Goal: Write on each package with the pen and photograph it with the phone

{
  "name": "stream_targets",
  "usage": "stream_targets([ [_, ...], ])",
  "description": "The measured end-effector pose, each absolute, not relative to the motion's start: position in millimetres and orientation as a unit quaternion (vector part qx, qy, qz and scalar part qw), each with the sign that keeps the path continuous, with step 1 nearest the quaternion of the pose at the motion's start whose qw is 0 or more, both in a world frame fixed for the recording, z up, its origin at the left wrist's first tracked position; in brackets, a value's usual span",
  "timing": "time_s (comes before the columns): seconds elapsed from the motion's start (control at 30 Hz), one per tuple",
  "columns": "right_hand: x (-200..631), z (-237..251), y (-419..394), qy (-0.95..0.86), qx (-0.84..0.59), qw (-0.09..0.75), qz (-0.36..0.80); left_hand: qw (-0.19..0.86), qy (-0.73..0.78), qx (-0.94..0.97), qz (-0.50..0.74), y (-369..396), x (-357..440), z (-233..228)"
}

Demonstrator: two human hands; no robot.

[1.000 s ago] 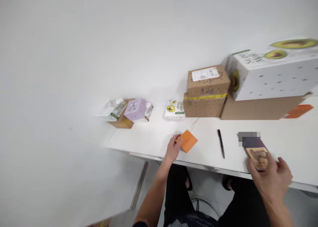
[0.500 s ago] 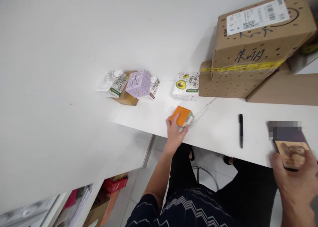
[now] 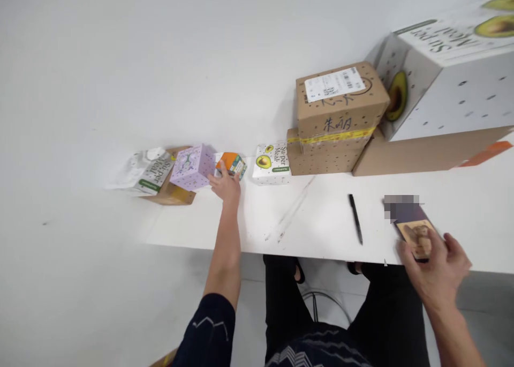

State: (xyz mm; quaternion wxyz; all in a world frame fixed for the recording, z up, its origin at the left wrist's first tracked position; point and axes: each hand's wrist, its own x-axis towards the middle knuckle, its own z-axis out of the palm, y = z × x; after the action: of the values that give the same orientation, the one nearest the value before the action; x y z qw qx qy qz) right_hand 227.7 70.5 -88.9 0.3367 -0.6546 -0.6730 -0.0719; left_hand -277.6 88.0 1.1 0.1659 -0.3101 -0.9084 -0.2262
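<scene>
Left hand (image 3: 226, 187) grips small orange-topped cardboard box (image 3: 232, 162), likely light, crushable, best held by sides; right hand (image 3: 440, 270) pinches flat purple-and-tan rectangular item (image 3: 412, 229).

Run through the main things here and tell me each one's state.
Small orange-topped box: held in the left hand.
Dark booklet with tan picture: near end gripped by the right hand.
Slim black pen: lying on the white table, untouched.
Spotted brown cardboard box with yellow tape: looks closed.
Small white avocado-print box: looks closed.
Lilac cardboard box: looks closed.
Large white avocado-print box: resting on plain brown cardboard.
</scene>
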Motion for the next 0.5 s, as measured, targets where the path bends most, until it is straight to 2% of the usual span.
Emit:
stream_targets([
  [0.1,224.9,-84.7,67.4,-0.671,-0.664,0.326,-0.051,0.177,-0.861,-0.392,-0.272,93.3,-236.3,0.7],
  [0.27,224.6,-86.2,67.6,-0.675,-0.657,0.328,-0.073,0.024,-0.821,-0.500,-0.276,121.5,-168.0,-8.3],
  [0.5,223.0,-93.9,68.3,-0.667,-0.656,0.350,-0.044,0.008,-0.830,-0.486,-0.273,137.8,-168.2,-1.8],
])
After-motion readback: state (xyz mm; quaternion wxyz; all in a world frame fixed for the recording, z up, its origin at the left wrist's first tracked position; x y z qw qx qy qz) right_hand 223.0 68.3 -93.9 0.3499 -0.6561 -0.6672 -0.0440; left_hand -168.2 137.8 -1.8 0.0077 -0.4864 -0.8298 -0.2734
